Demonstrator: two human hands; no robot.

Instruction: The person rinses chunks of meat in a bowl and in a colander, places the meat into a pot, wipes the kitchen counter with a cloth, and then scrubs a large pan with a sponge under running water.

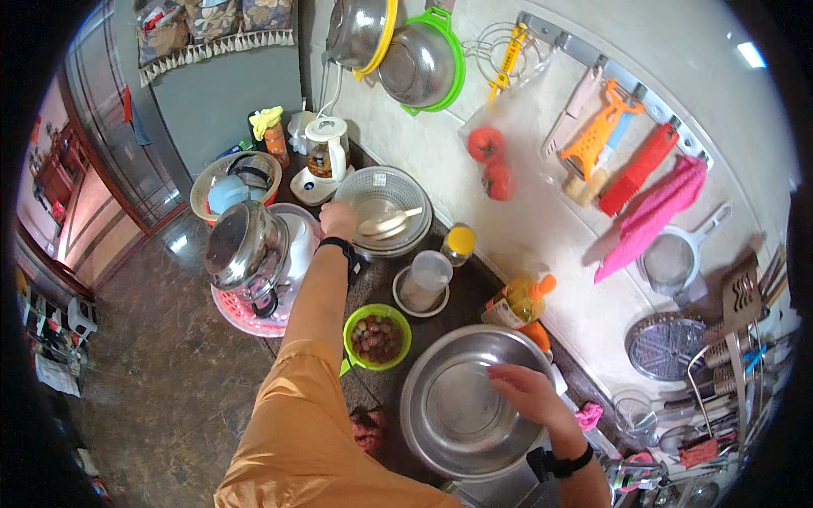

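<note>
My left hand (pixel 338 220) reaches out to the left rim of a stack of metal bowls with a perforated colander (pixel 375 193) on top. A pale ladle-like utensil (pixel 384 224) lies in the colander. The fingers are blurred and partly hidden, so their grip on the rim is unclear. Above the right part of a wide stainless steel basin (pixel 467 406), my right hand (pixel 524 394) extends its fingers with nothing in them. The basin holds nothing visible. Between the hands sit a green strainer (pixel 399 363) of grapes (pixel 376 338) and a translucent plastic cup (pixel 429 279) in a small bowl.
A steel pot (pixel 244 244) rests tilted on a pink basket (pixel 235 311) at left. Behind stand a glass kettle (pixel 327 149) and a basket of dishes (pixel 267 162). Along the wall are a yellow-lidded jar (pixel 458 242), an oil bottle (pixel 517 301) and hanging tools.
</note>
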